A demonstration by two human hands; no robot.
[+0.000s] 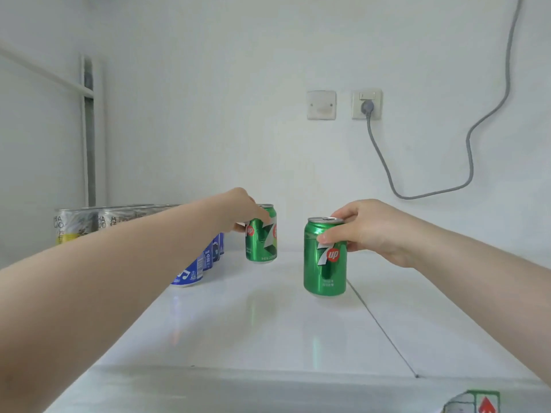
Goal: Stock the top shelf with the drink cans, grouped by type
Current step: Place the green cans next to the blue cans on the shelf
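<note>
I've got both hands on green cans: left hand [243,208] holds the far can [262,234], right hand [366,228] pinches the near can [325,257], both on the shelf [253,323]. Silver cans [77,223] and blue cans [196,266] already grouped; greens just starting.

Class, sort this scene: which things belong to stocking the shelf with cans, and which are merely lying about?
Belonging: far green can, near green can, blue cans, silver-yellow cans, shelf, left hand, right hand.
Lying about: wall socket, grey cable, blank wall plate.

Left hand [241,208] gripping far green can [262,242], right hand [366,226] gripping near green can [325,263]
</note>
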